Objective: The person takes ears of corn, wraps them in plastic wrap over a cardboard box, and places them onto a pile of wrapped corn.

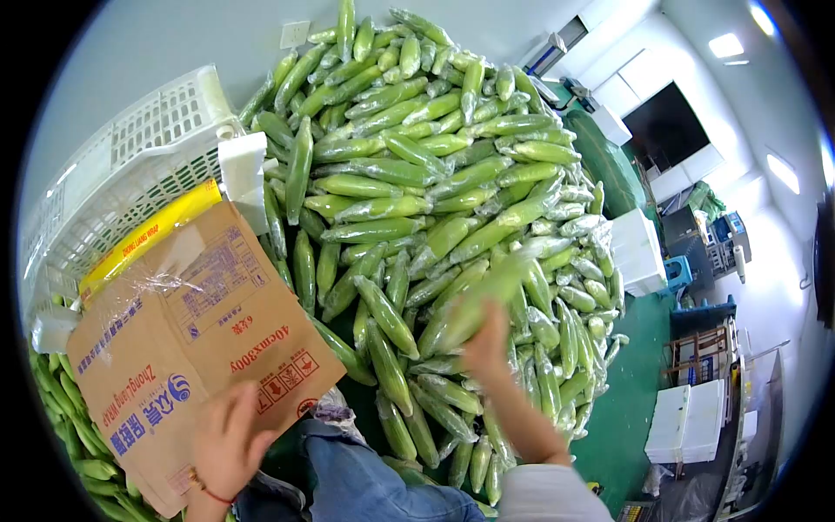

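A large heap of green corn ears in clear wrap (383,174) fills the middle of the view. My right hand (489,339) is closed round one ear (483,300), blurred by motion, over the heap's lower part. My left hand (230,439), fingers apart and holding nothing, is over the lower edge of a brown cardboard box (196,322) with printed labels. Behind the cardboard stands a yellow box of wrap (156,235). Unwrapped green ears (70,409) lie at the lower left, below the cardboard.
A white plastic crate (139,148) stands at the upper left against the wall. To the right are white foam boxes (639,252), a blue stool (677,274), stacked white boxes (687,422) and shelving. My knees in jeans show at the bottom, over the green floor (648,339).
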The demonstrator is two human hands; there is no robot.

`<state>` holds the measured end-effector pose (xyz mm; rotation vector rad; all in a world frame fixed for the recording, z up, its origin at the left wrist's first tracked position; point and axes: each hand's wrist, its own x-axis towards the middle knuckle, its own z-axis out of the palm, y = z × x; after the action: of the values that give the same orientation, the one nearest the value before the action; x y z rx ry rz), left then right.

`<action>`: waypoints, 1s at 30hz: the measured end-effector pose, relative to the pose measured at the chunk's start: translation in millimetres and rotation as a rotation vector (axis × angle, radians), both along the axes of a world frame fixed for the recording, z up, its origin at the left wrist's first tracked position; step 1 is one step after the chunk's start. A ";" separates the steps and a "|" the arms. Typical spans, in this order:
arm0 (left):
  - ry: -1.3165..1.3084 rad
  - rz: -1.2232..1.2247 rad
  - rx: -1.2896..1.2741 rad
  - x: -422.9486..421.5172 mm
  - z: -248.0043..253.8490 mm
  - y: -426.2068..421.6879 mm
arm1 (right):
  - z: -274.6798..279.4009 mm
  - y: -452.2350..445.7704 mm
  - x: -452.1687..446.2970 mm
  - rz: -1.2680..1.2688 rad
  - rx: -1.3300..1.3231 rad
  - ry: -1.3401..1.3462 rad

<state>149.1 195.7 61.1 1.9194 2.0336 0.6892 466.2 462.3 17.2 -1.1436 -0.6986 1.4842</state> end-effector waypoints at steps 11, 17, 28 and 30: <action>0.037 0.827 0.009 -76.6 -50.3 -118.3 | -26.2 58.4 -116.3 0.760 0.422 -0.409; 0.380 0.607 0.299 -199.4 -67.4 -62.7 | -39.6 -39.5 -336.8 0.790 1.442 -0.908; 0.281 0.349 0.321 -72.9 -59.3 -206.6 | -13.7 -82.5 -166.2 1.305 0.710 -0.809; 0.310 0.454 0.309 -25.3 -73.2 -232.8 | -26.0 -97.6 -140.3 1.373 0.789 -0.854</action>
<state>123.8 -37.1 -12.1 1.8193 2.7470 0.8967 326.0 364.7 -8.7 -0.5277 -2.7502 1.3393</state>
